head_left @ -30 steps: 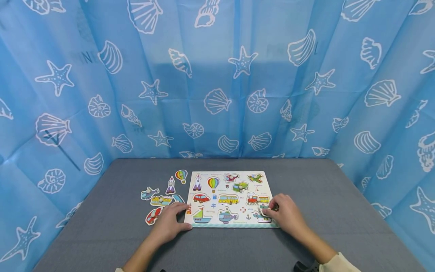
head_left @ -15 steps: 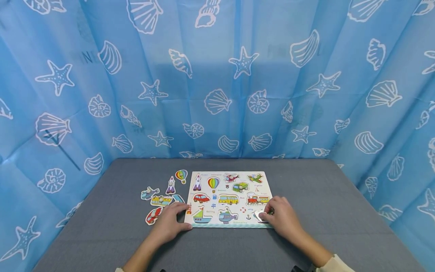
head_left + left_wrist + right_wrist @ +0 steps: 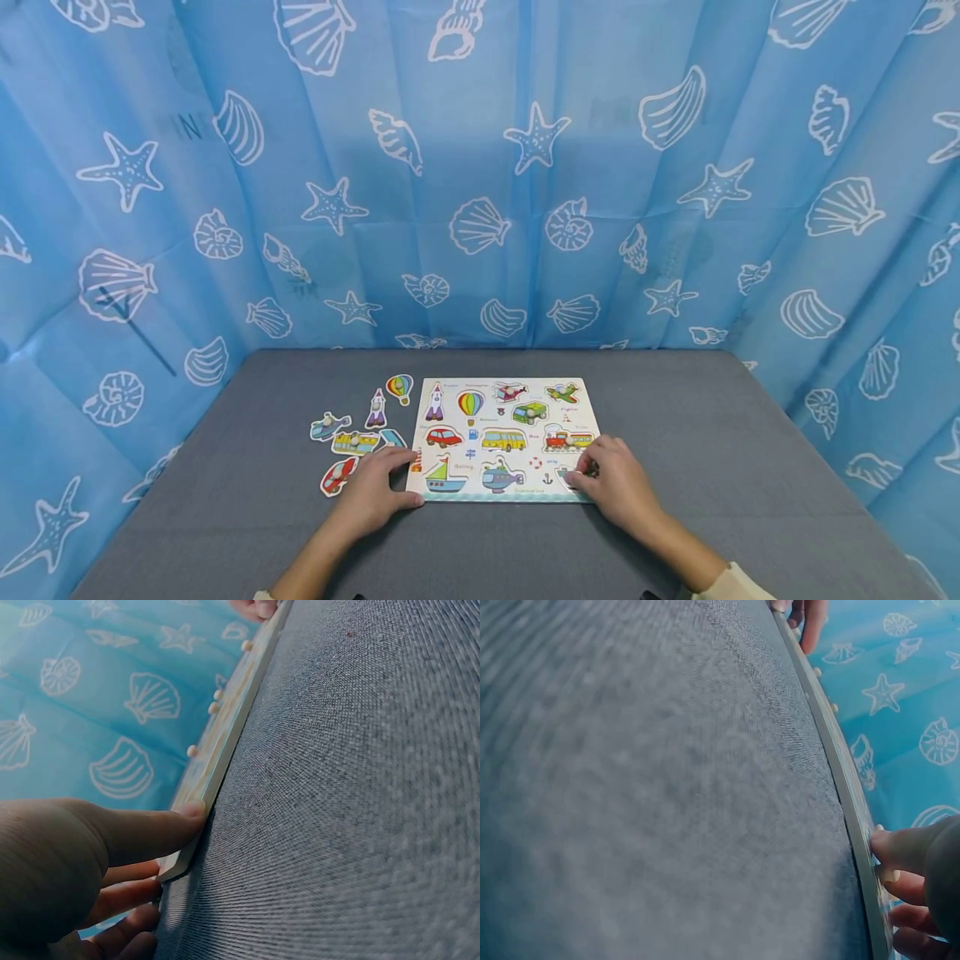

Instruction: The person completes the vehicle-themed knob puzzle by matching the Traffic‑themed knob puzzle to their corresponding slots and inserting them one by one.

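Note:
A peg puzzle board [image 3: 517, 494] with printed vehicles lies on the grey table. My left hand [image 3: 375, 492] rests at its near left corner, the straight thumb on the front edge and fingers along the left side, as the left wrist view [image 3: 112, 832] also shows. At the near right corner my right hand [image 3: 618, 483] pinches a ship puzzle piece [image 3: 562, 473], low over the ship's place and mostly hidden by the fingers. In the right wrist view, that hand's thumb [image 3: 900, 850] and fingers are close against the board's edge [image 3: 847, 787].
Loose pieces lie left of the board: a balloon [image 3: 400, 388], a rocket [image 3: 377, 409], a submarine [image 3: 328, 427], a bus [image 3: 356, 442], a red car [image 3: 339, 476] and a blue piece [image 3: 392, 437] partly behind my left hand. Knobbed pieces sit in the board, including a green truck [image 3: 531, 411].
The ship piece, tilted in my right fingers a second ago, has gone down and left, flatter onto its place. My right hand shifted slightly left with it. The left hand has stayed still.

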Tool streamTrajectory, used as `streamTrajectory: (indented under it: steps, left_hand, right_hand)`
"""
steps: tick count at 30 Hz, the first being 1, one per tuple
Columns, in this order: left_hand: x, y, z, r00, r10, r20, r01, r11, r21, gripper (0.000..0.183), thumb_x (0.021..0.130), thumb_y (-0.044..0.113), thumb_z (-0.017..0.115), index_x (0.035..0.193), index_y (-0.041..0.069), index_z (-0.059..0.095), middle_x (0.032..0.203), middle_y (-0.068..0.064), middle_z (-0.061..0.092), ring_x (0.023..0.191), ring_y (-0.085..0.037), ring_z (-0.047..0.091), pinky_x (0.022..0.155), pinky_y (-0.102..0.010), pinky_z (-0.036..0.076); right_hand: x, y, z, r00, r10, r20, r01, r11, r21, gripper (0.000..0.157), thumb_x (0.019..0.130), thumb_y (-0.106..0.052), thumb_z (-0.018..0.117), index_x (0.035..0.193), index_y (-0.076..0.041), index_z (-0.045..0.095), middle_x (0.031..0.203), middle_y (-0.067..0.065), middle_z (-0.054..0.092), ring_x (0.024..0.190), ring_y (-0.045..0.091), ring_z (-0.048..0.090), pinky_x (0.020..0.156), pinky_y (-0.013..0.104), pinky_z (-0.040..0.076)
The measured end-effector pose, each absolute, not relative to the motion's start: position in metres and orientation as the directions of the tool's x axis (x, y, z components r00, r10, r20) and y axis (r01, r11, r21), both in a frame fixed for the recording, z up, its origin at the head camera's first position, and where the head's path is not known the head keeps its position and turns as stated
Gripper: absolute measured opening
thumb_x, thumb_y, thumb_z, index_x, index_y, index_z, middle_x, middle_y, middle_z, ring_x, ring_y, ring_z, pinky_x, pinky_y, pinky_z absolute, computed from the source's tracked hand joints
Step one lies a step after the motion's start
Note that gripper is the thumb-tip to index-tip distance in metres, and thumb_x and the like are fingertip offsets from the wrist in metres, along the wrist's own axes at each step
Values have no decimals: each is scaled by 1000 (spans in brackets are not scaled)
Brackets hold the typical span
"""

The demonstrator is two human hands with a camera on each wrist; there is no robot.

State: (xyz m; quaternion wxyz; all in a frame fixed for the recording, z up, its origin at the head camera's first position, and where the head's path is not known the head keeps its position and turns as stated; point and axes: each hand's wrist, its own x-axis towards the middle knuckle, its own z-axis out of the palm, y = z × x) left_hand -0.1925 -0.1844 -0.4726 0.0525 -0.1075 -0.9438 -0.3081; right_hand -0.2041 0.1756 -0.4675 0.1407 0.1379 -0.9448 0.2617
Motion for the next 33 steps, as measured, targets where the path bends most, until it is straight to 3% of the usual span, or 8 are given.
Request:
streamTrajectory:
  steps: [6,10,16,24,33]
  left_hand:
    - [-193,-186,-474,-969,177,173,245,785,569,59,65,22,89,119,9,69,119,-5,64,115,-31,55,97,-51,40]
    - [-193,-186,-474,-968,176,176,246,785,569,59,65,22,89,119,9,69,119,-5,64,115,-31,55,97,-51,40]
    - [-192,-185,-474,-969,171,179,244,784,571,58,64,21,89,118,9,69,118,-4,64,115,-30,55,97,-50,40]
    - [-191,-184,-475,-969,168,182,243,785,570,58,64,20,90,117,8,70,116,-3,64,113,-30,55,97,-49,40]
    - [-192,-185,-475,-963,181,200,264,782,564,59,63,20,90,117,7,70,116,-4,64,111,-30,56,95,-49,41]
  right_hand:
    - [-205,176,-466,-902,-223,369,-377,824,-423,33,67,-21,87,63,-23,54,75,-8,47,72,12,42,63,31,38]
    - [-207,176,-461,-920,-245,305,-361,832,-421,31,71,-23,86,65,-23,56,76,-8,47,73,12,42,64,31,37]
    - [-214,179,-450,-938,-285,196,-345,810,-474,23,77,-22,83,71,-18,61,75,-5,50,70,12,44,63,32,39]
    - [-230,189,-447,-949,-273,158,-313,751,-581,11,84,-11,74,80,-13,65,78,-3,54,69,13,49,62,32,42]
    - [-252,196,-455,-960,-153,237,-272,723,-635,5,88,-9,69,92,-5,68,94,8,62,92,28,58,81,47,44]
